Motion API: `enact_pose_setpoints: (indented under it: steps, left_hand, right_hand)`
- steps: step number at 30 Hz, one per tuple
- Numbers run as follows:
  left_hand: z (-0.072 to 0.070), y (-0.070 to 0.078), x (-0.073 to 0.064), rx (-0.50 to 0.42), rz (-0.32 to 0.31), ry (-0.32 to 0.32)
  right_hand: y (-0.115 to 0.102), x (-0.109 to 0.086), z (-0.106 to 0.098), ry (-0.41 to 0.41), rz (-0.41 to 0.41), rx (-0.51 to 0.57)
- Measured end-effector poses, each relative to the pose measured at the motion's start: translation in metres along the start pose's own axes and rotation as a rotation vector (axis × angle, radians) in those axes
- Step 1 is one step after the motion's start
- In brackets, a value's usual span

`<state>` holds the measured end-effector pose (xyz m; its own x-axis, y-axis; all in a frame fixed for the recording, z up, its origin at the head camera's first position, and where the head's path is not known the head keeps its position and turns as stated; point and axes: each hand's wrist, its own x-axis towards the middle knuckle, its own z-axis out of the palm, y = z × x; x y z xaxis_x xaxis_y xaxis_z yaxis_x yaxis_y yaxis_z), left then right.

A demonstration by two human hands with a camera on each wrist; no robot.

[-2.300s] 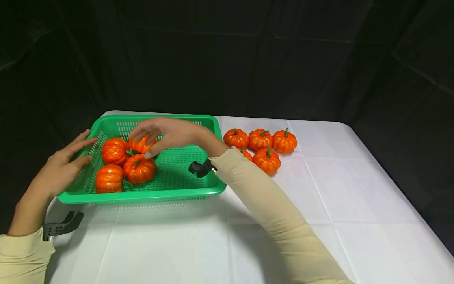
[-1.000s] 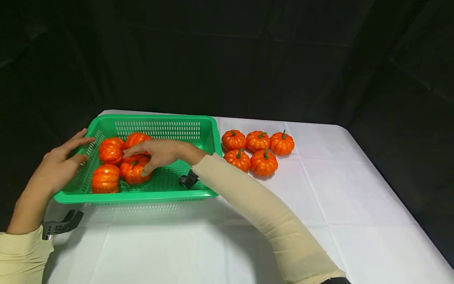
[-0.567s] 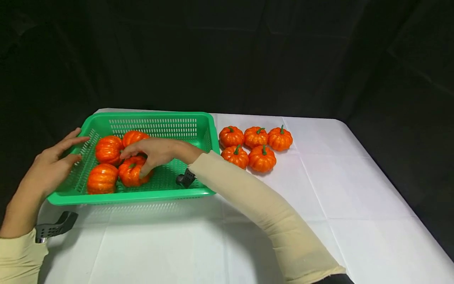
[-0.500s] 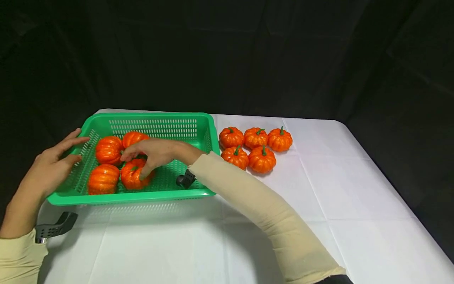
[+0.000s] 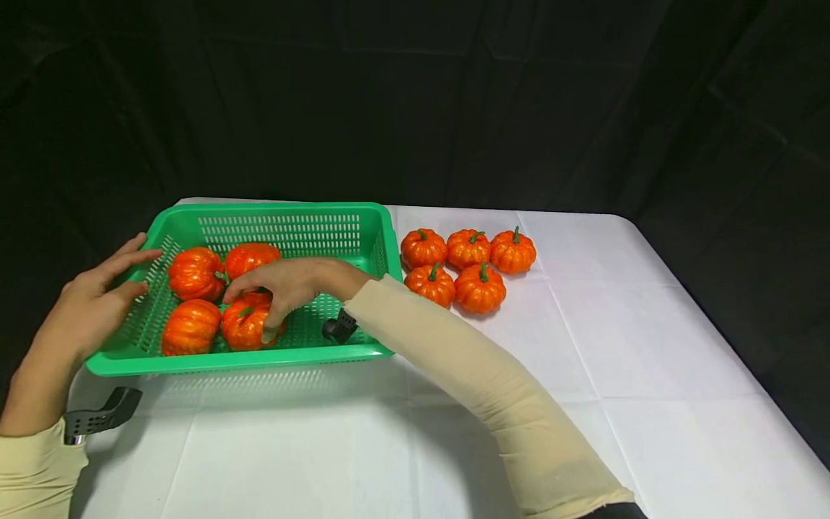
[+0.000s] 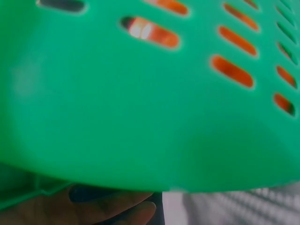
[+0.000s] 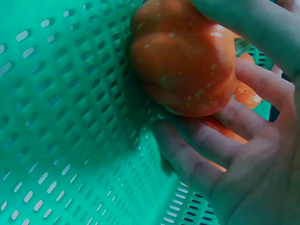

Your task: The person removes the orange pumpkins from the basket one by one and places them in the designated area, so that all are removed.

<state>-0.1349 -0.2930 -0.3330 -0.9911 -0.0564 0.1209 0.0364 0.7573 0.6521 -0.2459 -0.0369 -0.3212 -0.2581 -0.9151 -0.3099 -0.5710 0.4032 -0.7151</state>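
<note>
A green plastic basket (image 5: 259, 356) stands at the left of the table with several small orange pumpkins in it. In the head view my right hand (image 5: 292, 285) holds the front-right pumpkin (image 5: 245, 324), thumb on its near side and fingers behind. The right wrist view shows that pumpkin (image 7: 183, 61) between thumb and fingers, close to the perforated basket. Beside it lie the front-left pumpkin (image 5: 191, 328), the back-left pumpkin (image 5: 194, 274) and the back pumpkin (image 5: 251, 256). My left hand (image 5: 91, 306) rests at the basket's left rim, fingers fairly straight; the basket wall (image 6: 117, 108) fills most of the left wrist view.
Right of the basket, several more pumpkins (image 5: 480, 290) sit close together in two rows on the white tablecloth (image 5: 648, 339). A black cloth (image 5: 415, 101) hangs behind the table. Dark wrist mounts (image 5: 106, 412) are on both arms.
My right hand has come down from above the back pumpkin onto the front-right one, which has shifted slightly nearer. The back-left and back pumpkins have turned. My left hand stays at the rim.
</note>
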Motion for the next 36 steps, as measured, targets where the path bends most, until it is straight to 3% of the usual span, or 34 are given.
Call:
enact_pose_setpoints:
  steps: [14, 24, 36]
  left_hand:
    - [-0.002, -0.001, 0.000, 0.001, 0.001, -0.004]
    - [-0.001, 0.000, 0.000, 0.009, 0.000, -0.004]
    - [-0.003, -0.002, 0.000, 0.022, 0.019, -0.021]
  right_hand:
    - [-0.007, -0.009, -0.010, 0.152, -0.110, 0.109]
    - [-0.016, -0.024, -0.012, 0.345, -0.108, 0.136]
    - [-0.034, -0.041, -0.014, 0.445, -0.091, 0.172]
